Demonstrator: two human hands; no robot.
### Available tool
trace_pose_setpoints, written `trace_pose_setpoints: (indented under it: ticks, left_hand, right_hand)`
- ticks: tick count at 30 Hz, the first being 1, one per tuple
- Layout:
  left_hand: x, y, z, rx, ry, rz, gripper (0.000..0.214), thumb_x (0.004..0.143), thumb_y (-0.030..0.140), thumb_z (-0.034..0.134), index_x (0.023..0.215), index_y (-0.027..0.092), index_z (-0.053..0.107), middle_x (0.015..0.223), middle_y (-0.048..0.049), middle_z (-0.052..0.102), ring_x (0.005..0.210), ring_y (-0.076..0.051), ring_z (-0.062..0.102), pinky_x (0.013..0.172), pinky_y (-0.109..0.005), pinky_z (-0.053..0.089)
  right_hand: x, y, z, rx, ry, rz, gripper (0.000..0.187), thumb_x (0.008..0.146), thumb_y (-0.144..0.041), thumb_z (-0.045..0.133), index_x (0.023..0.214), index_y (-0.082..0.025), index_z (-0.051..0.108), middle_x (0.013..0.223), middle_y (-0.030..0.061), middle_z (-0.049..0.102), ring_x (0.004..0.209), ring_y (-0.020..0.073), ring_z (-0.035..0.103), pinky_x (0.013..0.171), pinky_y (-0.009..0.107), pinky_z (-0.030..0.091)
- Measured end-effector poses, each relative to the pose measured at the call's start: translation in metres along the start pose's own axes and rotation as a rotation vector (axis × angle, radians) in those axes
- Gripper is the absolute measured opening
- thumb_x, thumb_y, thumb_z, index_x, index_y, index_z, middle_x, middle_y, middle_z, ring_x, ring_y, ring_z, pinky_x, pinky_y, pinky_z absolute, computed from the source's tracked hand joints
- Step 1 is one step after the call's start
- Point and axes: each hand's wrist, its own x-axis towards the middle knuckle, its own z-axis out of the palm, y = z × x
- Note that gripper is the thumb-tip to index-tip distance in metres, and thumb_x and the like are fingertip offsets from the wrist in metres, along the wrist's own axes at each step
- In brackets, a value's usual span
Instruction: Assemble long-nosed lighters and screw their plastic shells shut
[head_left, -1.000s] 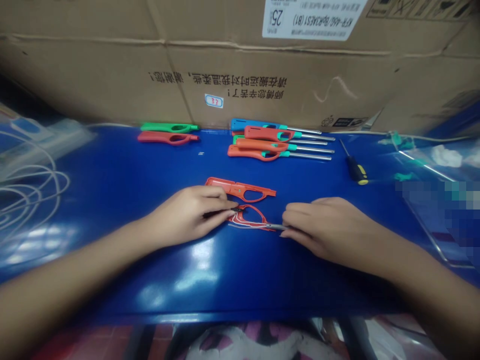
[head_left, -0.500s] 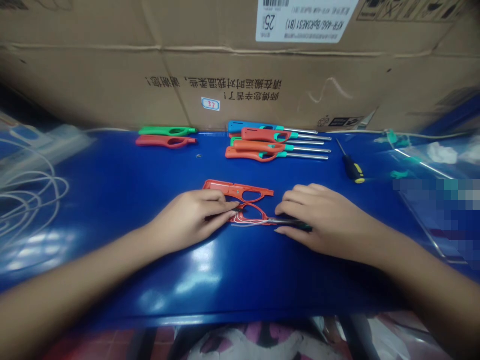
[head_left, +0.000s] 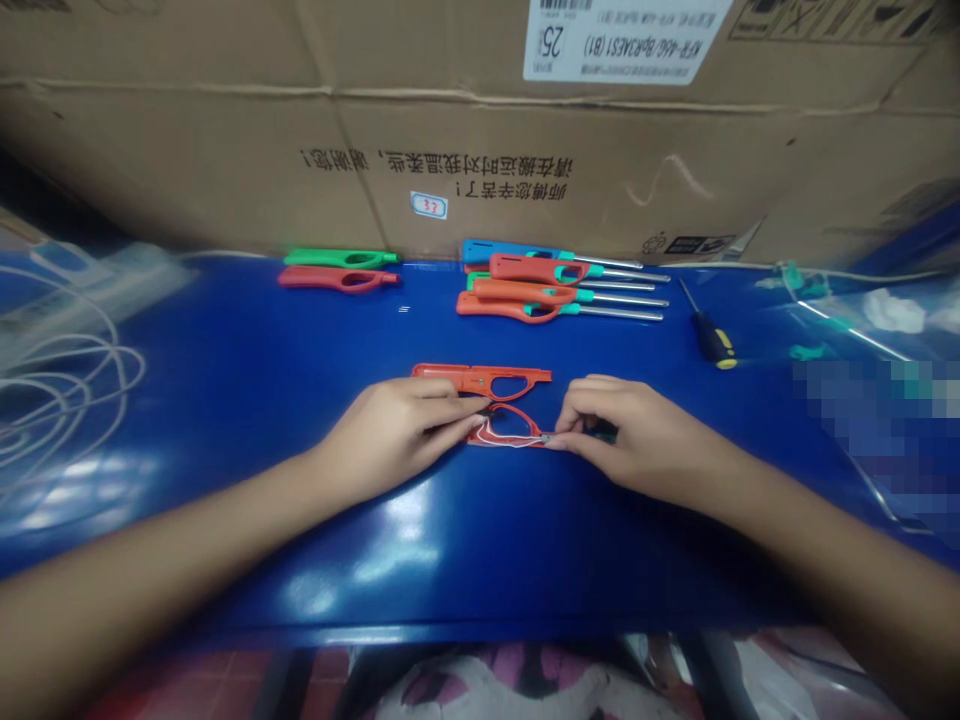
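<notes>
An open orange lighter shell half (head_left: 510, 429) with white wires inside lies on the blue table (head_left: 247, 380), between my hands. My left hand (head_left: 397, 430) pinches its left end, fingers closed on it. My right hand (head_left: 630, 435) pinches the shell's right end where a metal tube with a green collar pokes out under the fingers. A second orange shell half (head_left: 480, 379) lies flat just behind them, untouched.
Several finished lighters with metal tubes (head_left: 555, 285) lie at the back, a green and a red handle (head_left: 337, 268) to their left. A black-and-yellow screwdriver (head_left: 709, 335) lies at right, near a clear bag of parts (head_left: 862, 330). White cable coils (head_left: 60, 390) sit left. A cardboard box (head_left: 480, 130) walls the back.
My right hand has slid left and pushed the metal tube toward the shell's right end. My left hand has stayed on the shell's left end.
</notes>
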Motion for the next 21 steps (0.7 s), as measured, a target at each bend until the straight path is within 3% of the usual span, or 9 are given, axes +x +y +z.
trace_pose_setpoints:
  ticks: [5,14,21]
  left_hand:
    - [0.000,0.003,-0.004,0.038,-0.063,-0.024,0.026,0.101,0.028,0.055,0.114,0.017,0.076,0.089,-0.0060,0.074,0.079,-0.017,0.072,0.072,-0.029,0.058]
    - [0.000,0.005,-0.005,0.203,-0.100,0.058,0.032,0.105,0.029,0.045,0.119,0.017,0.072,0.090,-0.0061,0.072,0.079,-0.017,0.071,0.067,-0.028,0.056]
    - [0.001,0.019,-0.016,0.393,-0.233,0.080,0.037,0.104,0.030,0.043,0.125,0.013,0.069,0.089,-0.0100,0.067,0.079,-0.023,0.067,0.067,-0.035,0.055]
  right_hand:
    - [0.000,0.000,0.002,-0.009,0.016,0.036,0.013,0.091,-0.023,0.066,0.079,-0.020,0.064,0.081,0.0021,0.064,0.080,0.0165,0.058,0.070,0.029,0.042]
    - [0.001,0.000,0.000,-0.010,0.015,0.022,0.012,0.091,-0.022,0.065,0.080,-0.019,0.064,0.082,0.0018,0.064,0.079,0.0153,0.058,0.071,0.028,0.044]
    - [-0.001,0.001,-0.001,-0.034,0.015,0.016,0.012,0.092,-0.023,0.065,0.081,-0.020,0.065,0.084,0.0023,0.065,0.080,0.0162,0.059,0.072,0.029,0.044]
